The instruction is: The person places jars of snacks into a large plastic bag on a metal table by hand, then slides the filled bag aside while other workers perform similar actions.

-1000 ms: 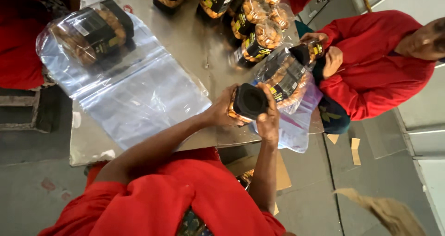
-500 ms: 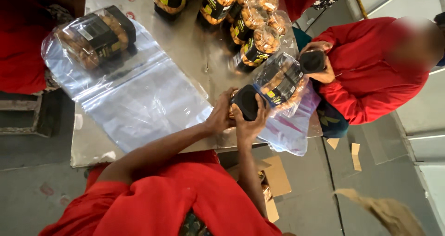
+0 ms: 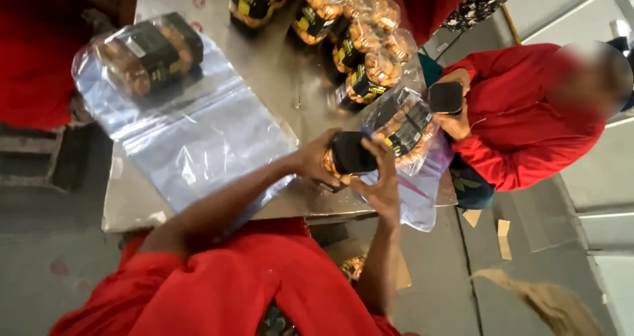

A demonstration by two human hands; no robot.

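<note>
Both hands (image 3: 350,168) around black-lidded jar (image 3: 350,154)

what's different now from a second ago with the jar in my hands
Both hands, left hand and right hand, kept their grip on the black-lidded jar and carried it slightly left. The co-worker's hand stayed by its own jar. The bagged jar on the table did not move.

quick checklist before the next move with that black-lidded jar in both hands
1. Both hands on the jar: left hand and right hand grip it: ok.
2. Black lid seated fully: cannot tell.
3. Clear bag beside the jar already holds a jar: ok.
4. Bag mouth open: cannot tell.
5. Co-worker's hand apart from the jar: ok.
6. Steel table bare near the hands: ok.
</note>
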